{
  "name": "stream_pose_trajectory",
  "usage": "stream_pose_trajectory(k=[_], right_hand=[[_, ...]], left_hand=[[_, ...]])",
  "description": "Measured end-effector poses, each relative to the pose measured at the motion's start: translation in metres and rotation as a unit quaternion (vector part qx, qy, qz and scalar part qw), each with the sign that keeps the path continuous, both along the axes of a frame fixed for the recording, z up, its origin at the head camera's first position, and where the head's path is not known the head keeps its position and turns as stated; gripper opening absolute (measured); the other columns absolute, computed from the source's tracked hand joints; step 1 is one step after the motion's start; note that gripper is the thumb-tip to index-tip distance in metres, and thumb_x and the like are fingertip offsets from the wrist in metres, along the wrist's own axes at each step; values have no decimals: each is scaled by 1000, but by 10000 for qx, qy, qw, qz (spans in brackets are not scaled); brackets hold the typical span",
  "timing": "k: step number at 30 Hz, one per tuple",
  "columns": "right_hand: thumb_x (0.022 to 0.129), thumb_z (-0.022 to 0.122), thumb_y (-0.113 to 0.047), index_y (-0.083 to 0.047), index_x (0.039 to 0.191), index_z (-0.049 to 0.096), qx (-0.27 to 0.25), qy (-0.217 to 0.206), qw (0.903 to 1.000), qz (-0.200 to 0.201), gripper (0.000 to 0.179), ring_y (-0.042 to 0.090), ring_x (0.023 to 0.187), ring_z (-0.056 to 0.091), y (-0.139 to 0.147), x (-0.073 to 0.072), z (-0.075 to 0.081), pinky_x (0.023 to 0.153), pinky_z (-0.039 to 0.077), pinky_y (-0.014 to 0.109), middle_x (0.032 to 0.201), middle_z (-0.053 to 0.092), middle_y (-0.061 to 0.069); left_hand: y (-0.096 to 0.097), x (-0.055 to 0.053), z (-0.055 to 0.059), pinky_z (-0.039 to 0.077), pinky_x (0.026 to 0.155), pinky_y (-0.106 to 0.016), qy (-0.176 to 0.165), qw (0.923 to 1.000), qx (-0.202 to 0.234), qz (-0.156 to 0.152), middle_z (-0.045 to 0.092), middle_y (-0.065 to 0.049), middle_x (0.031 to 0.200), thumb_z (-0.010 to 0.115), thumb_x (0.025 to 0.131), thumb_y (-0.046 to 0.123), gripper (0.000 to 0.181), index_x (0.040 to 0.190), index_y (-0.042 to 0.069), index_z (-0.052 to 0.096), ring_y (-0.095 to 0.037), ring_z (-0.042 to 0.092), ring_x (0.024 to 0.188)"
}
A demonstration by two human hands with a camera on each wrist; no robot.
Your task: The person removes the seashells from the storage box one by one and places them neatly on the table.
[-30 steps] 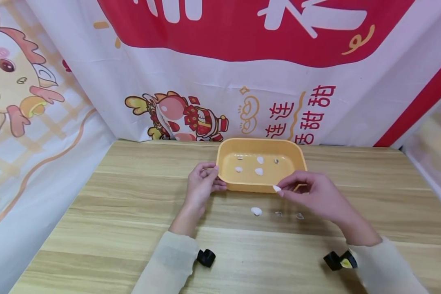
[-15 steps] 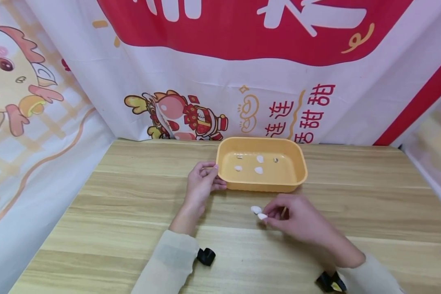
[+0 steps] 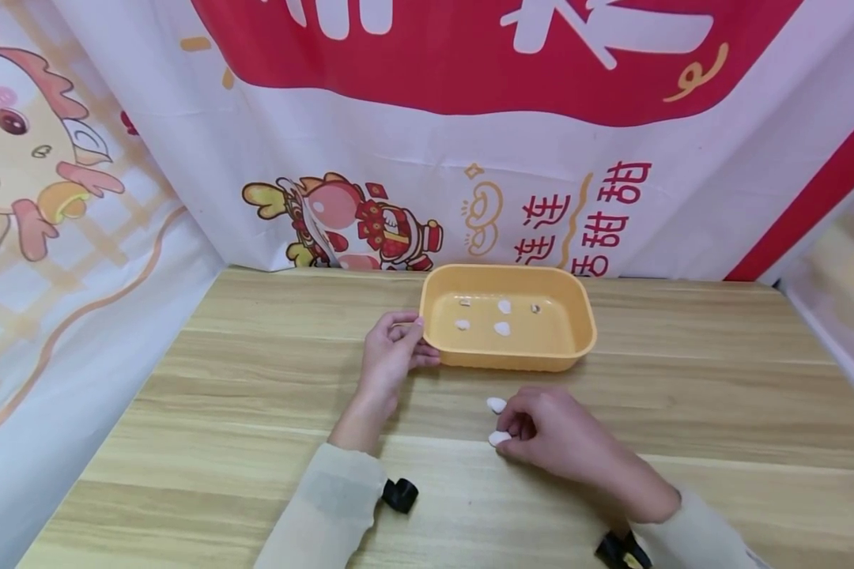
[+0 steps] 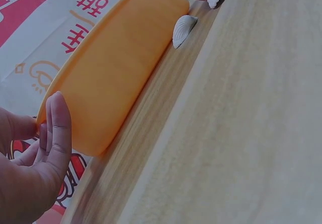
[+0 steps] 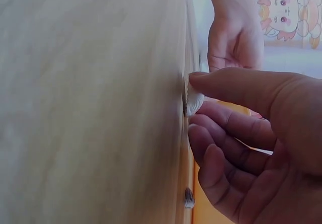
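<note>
My left hand [image 3: 387, 356] grips the left end of a yellow plastic tub [image 3: 512, 360], thumb at the rim and fingers along the outer wall. Inside the tub several small shells lie apart, among them a white shell [image 3: 501, 329]. In front of the tub, my right hand [image 3: 558, 435] pinches a white ribbed seashell [image 3: 499, 438] between thumb and fingertips, down at the tabletop. Just behind it on the wood lies another white seashell [image 3: 496, 405], seen also in the left wrist view. A dark ribbed shell [image 5: 189, 198] shows beyond my fingers in the right wrist view.
The wooden table [image 3: 256, 442] runs back to a printed cloth [image 3: 398, 142] hanging right behind the tub. Another printed cloth [image 3: 78, 316] hangs on the left. Each sleeve has a black device [image 3: 400, 495] at the cuff.
My right hand has come from the tub's front right corner down and left to the tabletop, carrying the white seashell. My left hand has stayed on the tub.
</note>
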State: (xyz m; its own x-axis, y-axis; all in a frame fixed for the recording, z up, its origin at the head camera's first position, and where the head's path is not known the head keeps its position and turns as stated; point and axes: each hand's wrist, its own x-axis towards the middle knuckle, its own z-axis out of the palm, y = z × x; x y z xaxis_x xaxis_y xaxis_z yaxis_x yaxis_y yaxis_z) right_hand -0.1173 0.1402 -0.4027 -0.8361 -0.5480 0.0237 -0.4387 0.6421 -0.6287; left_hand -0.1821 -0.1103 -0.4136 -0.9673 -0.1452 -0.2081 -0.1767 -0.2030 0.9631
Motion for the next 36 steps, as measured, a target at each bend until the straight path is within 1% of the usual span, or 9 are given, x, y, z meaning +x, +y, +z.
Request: stream_pose_trajectory(k=[7, 17, 22, 29, 36], right_hand=[[82, 95, -19, -19, 88, 75, -56, 84, 9999, 93, 21, 0, 72, 58, -1, -1, -1, 62, 53, 16, 80, 66, -10], [81, 96, -19, -20, 85, 74, -4, 82, 9999, -59, 22, 1, 71, 59, -2, 1, -1, 62, 53, 16, 79, 66, -10], [81, 96, -20, -19, 85, 74, -28, 120, 9999, -32, 23, 1, 71, 58, -1, 1, -1, 62, 53, 16, 78, 66, -10], [80, 97, -20, -20, 85, 74, 8, 34, 9999, -118, 23, 1, 71, 60, -1, 2, -2, 63, 54, 16, 79, 66, -11], [80, 97, -23, -21, 85, 75, -48, 207, 9997, -71, 23, -1, 71, 59, 0, 2, -3, 63, 53, 16, 78, 66, -11]], left_hand=[[1, 0, 1, 71, 71, -34, 26, 10000, -37, -7, 73, -21, 105, 63, 110, 15, 24, 132, 4, 61, -20, 73, 71], [1, -2, 0, 71, 72, -34, -29, 10000, -65, -16, 72, -21, 107, 63, 110, 17, 27, 134, 3, 60, -20, 73, 72], [1, -2, 0, 71, 73, -34, -35, 10000, -77, -26, 73, -21, 107, 63, 110, 17, 27, 134, 4, 60, -20, 73, 73], [1, 0, 1, 71, 73, -35, -76, 9999, -74, -12, 72, -22, 110, 63, 110, 16, 25, 133, 5, 61, -21, 74, 74], [0, 0, 2, 71, 75, -35, -169, 9998, -98, 12, 72, -22, 112, 63, 111, 18, 28, 135, 5, 60, -21, 74, 75]])
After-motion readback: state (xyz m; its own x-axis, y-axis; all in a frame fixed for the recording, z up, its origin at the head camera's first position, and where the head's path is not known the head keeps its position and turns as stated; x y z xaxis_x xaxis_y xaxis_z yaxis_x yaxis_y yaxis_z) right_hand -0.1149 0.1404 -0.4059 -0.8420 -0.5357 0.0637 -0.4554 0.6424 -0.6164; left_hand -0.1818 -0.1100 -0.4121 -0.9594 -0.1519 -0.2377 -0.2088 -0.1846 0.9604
